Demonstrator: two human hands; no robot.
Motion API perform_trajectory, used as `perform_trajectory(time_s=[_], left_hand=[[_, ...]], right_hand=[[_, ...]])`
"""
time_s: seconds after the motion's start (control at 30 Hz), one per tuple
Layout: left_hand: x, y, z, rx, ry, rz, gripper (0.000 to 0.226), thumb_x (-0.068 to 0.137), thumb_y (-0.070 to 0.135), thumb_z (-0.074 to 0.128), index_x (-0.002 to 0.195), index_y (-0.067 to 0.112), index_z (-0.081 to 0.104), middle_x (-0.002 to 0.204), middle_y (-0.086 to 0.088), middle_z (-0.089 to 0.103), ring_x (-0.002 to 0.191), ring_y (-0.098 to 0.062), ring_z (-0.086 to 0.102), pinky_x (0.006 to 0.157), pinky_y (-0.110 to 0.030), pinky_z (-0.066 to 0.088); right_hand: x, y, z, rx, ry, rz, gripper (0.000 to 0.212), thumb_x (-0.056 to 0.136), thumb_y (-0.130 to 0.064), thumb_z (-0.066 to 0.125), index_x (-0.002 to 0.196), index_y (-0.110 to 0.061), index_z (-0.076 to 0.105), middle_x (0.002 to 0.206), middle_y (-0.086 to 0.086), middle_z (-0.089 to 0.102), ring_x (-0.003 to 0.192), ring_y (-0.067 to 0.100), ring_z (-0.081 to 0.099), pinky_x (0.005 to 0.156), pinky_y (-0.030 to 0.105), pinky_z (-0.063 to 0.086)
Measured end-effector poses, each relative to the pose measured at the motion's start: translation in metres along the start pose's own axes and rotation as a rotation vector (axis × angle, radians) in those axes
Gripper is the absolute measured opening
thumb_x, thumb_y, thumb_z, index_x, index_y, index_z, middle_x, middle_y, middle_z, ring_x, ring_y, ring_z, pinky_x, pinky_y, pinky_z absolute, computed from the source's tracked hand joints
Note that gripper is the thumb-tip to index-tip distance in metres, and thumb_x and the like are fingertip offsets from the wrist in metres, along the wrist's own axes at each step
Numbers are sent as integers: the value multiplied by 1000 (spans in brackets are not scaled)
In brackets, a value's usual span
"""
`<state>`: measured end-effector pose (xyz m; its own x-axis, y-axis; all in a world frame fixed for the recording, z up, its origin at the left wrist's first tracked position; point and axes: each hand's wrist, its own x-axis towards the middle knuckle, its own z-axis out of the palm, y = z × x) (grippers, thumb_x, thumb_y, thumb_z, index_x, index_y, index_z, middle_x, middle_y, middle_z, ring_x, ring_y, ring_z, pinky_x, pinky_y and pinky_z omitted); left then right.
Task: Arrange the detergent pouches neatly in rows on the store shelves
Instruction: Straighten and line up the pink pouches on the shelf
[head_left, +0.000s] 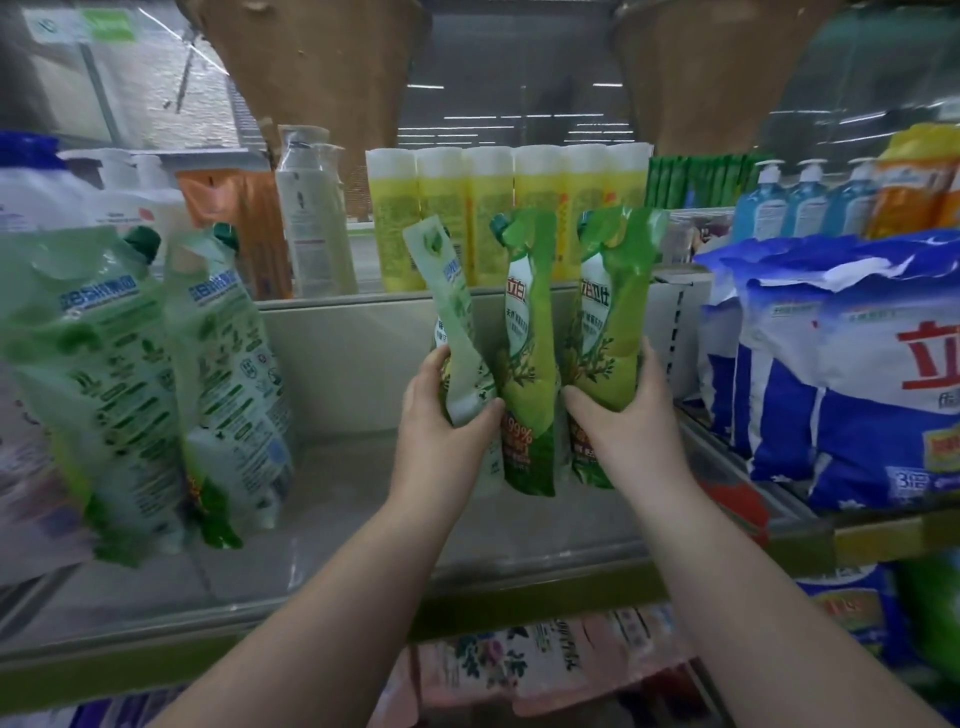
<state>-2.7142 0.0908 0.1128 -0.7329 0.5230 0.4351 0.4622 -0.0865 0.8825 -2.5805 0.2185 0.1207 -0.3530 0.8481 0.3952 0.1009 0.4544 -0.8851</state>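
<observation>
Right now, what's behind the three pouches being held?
Behind the held pouches: the shelf's grey back panel, and above it a row of yellow bottles. The bottles' lower parts and the panel directly behind are covered.

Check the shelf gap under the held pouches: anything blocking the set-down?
Nothing visible does. The left hand and right hand hold three green pouches above bare shelf, between the standing pouches and blue bags.
</observation>
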Motion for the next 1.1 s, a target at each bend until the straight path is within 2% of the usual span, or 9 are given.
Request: perform_trajectory(time_s=[0.13, 0.23, 0.33, 0.4, 0.6, 0.73, 0.8, 0.93, 1.1], left_hand=[[3, -5, 2, -7, 6, -5, 79, 86, 42, 77, 147, 55, 29, 142, 29, 43, 128, 5, 43, 100, -26, 40], [5, -4, 3, 13, 19, 4, 73, 86, 39, 78, 144, 55, 35, 139, 29, 49, 121, 9, 51, 97, -25, 46], [4, -2, 7, -6, 39, 12, 61, 88, 33, 75, 134, 57, 44, 127, 18, 64, 112, 0, 63, 91, -31, 54], [2, -1, 8, -22, 58, 6, 59, 89, 31, 73, 133, 59, 46, 128, 16, 64, 112, -3, 63, 92, -32, 54], [-1, 4, 3, 3, 41, 10, 57, 94, 28, 69, 121, 73, 46, 122, 30, 64, 109, 9, 62, 89, -25, 53], [-2, 1, -4, 32, 42, 9, 56, 98, 25, 64, 146, 45, 44, 136, 25, 60, 124, 3, 56, 103, -28, 49], [-3, 0, -9, 37, 65, -7, 56, 98, 26, 63, 147, 45, 43, 128, 33, 60, 116, 14, 56, 95, -18, 48], [-4, 0, -23, 55, 102, -13, 49, 98, 25, 62, 139, 49, 49, 123, 23, 68, 110, 0, 64, 91, -29, 53], [-8, -3, -45, 76, 148, -41, 53, 96, 27, 61, 142, 50, 46, 126, 17, 66, 102, 2, 66, 80, -30, 56]], right_hand=[[8, 3, 4, 25, -11, 50, 95, 83, -39, 80, 158, -38, 22, 155, 1, 46, 136, 27, 52, 109, 57, 47], [15, 10, 4, 81, -36, 95, 90, 85, -34, 79, 158, -36, 27, 147, 0, 53, 127, 23, 58, 102, 43, 51], [16, 14, 3, 82, -46, 96, 58, 89, -26, 74, 141, -31, 49, 110, -15, 67, 95, 3, 68, 66, 9, 48], [17, 15, 3, 89, -66, 97, 47, 93, -22, 70, 136, -29, 53, 96, -21, 65, 73, -10, 64, 48, 2, 41], [15, 12, 5, 107, -85, 97, 43, 97, -19, 63, 138, -28, 53, 97, -16, 68, 69, -6, 62, 46, 3, 40], [12, 9, 12, 115, -85, 92, 41, 96, -17, 62, 134, -30, 54, 97, -13, 70, 69, -4, 64, 47, 8, 42], [9, 6, 16, 120, -100, 82, 41, 96, -19, 62, 134, -31, 54, 99, -13, 70, 75, -3, 64, 50, 10, 42], [1, -2, 27, 169, -141, 67, 42, 96, -18, 62, 135, -32, 53, 105, -16, 68, 88, -1, 63, 62, 16, 43], [-10, -11, 44, 202, -192, 48, 36, 96, -19, 63, 126, -36, 55, 102, -18, 69, 90, -3, 63, 64, 17, 43]])
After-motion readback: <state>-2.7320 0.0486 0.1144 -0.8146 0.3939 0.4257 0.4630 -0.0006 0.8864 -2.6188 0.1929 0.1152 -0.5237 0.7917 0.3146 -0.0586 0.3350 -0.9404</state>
